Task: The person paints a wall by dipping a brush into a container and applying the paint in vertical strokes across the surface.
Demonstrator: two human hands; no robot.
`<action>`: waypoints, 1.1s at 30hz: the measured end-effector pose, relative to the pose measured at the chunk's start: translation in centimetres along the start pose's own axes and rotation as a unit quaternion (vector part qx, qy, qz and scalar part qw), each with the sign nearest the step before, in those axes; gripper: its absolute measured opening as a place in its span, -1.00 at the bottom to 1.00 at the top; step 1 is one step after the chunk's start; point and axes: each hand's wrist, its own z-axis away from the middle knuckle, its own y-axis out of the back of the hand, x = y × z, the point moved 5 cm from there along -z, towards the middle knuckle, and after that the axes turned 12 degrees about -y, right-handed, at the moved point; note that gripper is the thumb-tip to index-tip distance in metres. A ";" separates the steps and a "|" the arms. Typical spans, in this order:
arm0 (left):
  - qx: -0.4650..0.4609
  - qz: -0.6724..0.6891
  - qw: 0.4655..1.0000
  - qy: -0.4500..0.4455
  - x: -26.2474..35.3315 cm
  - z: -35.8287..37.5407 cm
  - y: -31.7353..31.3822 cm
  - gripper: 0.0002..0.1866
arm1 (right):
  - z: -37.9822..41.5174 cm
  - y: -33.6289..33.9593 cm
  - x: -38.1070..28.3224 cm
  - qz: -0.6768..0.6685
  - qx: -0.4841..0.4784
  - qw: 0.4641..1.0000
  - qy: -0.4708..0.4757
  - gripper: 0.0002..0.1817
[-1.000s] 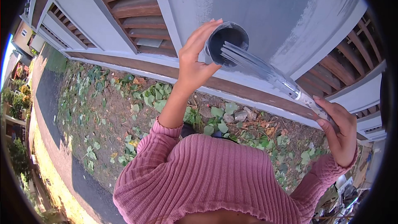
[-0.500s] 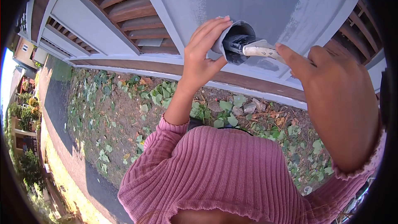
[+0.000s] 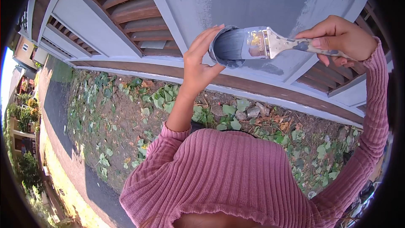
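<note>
Two pink sleeves (image 3: 377,114) reach forward from your ribbed top (image 3: 236,164). Your right hand (image 3: 344,40) is partly closed, its thumb and fingers pinching the paint-spotted handle of the brush (image 3: 276,44). Half a second ago that hand was up close to the cup's mouth; now it has drawn back along the handle, and the brush has turned its broad, labelled face to you. Its grey-coated bristles lie in the mouth of the cup (image 3: 234,63) — the metal band is outside the rim. Your left hand (image 3: 200,61) is half closed around the cup, fingers along one side and thumb on the other. Beyond them, close behind, the wall panel (image 3: 259,0) carries darker grey paint — streaky at its sides, with a separate smear near the panel's bottom edge.
</note>
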 end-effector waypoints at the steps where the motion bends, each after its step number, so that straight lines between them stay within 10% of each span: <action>1: 0.016 0.025 0.999 0.027 -0.3 0.2 0.2 -0.41 | -0.3 0.0 0.7 -0.061 -0.034 0.997 0.017 -0.68; 8: -0.002 -0.025 1.000 -0.007 -0.6 0.4 0.4 -0.41 | 1.9 -2.1 -1.4 0.129 0.117 0.982 0.074 -0.66; 11: -0.011 -0.046 0.999 -0.014 -0.3 0.3 0.1 -0.40 | 4.9 -5.9 -4.8 0.461 0.394 0.773 0.186 -0.63; 19: -0.057 -0.079 0.994 -0.055 0.4 0.4 -0.7 -0.39 | 2.7 -7.4 -6.8 0.562 0.335 0.756 0.021 -0.60; 21: -0.059 -0.068 0.995 -0.044 0.7 0.6 -0.6 -0.41 | 0.5 -5.5 -5.0 0.466 0.192 0.853 0.137 -0.61; 26: -0.053 -0.034 0.998 -0.007 0.9 1.5 -0.1 -0.42 | -1.1 -1.6 -2.2 0.178 0.002 0.983 0.043 -0.64; 33: -0.029 0.006 0.999 0.038 -0.1 3.0 0.7 -0.39 | -3.7 -3.7 5.6 -0.207 -0.149 0.967 -0.023 -0.62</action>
